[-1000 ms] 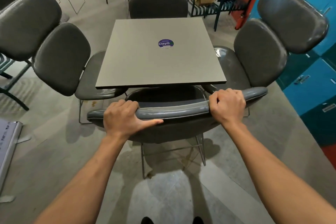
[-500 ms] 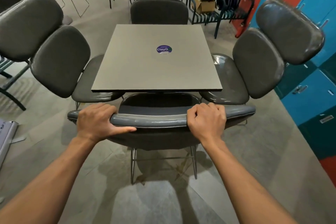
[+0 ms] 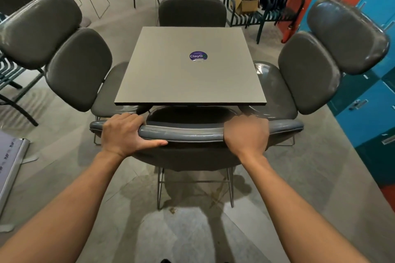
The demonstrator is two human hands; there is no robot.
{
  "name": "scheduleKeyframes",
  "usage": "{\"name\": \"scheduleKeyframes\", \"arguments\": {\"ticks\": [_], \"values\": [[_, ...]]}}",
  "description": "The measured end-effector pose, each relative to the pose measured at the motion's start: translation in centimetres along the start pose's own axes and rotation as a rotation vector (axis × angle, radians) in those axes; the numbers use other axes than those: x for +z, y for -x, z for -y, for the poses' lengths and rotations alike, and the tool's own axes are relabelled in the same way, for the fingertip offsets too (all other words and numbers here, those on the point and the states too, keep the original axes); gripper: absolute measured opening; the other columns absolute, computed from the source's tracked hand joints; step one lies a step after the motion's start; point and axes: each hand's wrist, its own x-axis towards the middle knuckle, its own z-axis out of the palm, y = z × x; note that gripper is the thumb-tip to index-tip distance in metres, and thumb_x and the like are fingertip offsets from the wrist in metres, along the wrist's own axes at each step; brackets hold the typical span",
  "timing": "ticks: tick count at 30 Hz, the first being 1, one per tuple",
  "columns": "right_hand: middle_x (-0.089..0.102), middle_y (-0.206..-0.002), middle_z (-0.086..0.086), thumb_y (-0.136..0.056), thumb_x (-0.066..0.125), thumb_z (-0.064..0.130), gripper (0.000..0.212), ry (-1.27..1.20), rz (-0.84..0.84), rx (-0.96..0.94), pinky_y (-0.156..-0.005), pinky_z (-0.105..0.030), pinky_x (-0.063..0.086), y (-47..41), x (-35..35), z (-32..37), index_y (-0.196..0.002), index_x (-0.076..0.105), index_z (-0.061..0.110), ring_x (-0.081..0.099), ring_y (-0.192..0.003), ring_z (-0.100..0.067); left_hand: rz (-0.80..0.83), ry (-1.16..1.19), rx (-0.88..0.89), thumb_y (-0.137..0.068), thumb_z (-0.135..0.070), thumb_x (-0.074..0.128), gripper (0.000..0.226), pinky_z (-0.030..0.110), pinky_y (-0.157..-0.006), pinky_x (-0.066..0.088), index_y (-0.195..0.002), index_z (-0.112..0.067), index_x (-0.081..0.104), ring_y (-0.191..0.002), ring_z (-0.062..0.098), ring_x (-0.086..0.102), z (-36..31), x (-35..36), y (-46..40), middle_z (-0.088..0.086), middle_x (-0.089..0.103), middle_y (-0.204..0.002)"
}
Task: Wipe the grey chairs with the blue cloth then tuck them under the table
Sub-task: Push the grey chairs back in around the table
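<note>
On my left, a grey side chair (image 3: 79, 68) sits tucked, seat under the tabletop (image 3: 190, 70). My left hand (image 3: 126, 132) grips the near chair (image 3: 192, 132) by its top rail; my right hand (image 3: 245, 132) grips it too. The right chair (image 3: 307, 70) looks tucked. No blue cloth shows, so I judge wiping finished; this chair's seat is only partly under.

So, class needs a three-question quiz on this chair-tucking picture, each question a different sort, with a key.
1. True or false: both hands grip the near chair by its top edge.
2. What lies on the table? A) a blue cloth B) a round sticker C) a cup
3. How many grey chairs stand round the table?

Key: 1 true: left hand and right hand both hold it. 2 B. 3 four.
</note>
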Motion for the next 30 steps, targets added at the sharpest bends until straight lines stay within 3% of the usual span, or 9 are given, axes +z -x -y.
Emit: {"name": "scheduleKeyframes", "arguments": {"ticks": [8, 20, 30], "values": [[0.064, -0.068, 0.004, -0.093, 0.036, 0.033, 0.042, -0.070, 0.032, 0.051, -0.087, -0.039, 0.040, 2.3, -1.1, 0.1, -0.063, 0.063, 0.020, 0.053, -0.072, -0.016, 0.099, 0.014, -0.088, -0.066, -0.104, 0.036, 0.082, 0.037, -0.067, 0.044, -0.072, -0.024, 0.055, -0.072, 0.022, 0.059, -0.8, -1.0, 1.8, -0.003, 0.063, -0.073], [0.065, -0.067, 0.002, -0.094, 0.043, 0.030, 0.040, 0.024, 0.005, 0.073, -0.084, -0.040, 0.037, 0.4, 0.2, 0.4, -0.064, 0.066, 0.017, 0.054, -0.072, -0.021, 0.182, -0.021, -0.103, -0.064, -0.107, 0.031, 0.086, 0.035, -0.068, 0.046, -0.073, -0.025, 0.056, -0.073, 0.019, 0.059, 0.1, 0.2, 0.2, -0.005, 0.063, -0.074], [0.066, -0.076, 0.002, -0.096, 0.035, 0.034, 0.043, 0.030, 0.069, 0.046, -0.089, -0.041, 0.038, 1.2, -0.5, 0.1, -0.071, 0.066, 0.017, 0.054, -0.081, -0.021, 0.259, 0.057, -0.177, -0.067, -0.105, 0.033, 0.078, 0.039, -0.086, 0.049, -0.087, -0.033, 0.053, -0.089, 0.016, 0.059, -1.0, -1.3, 1.3, -0.009, 0.064, -0.091]]}}
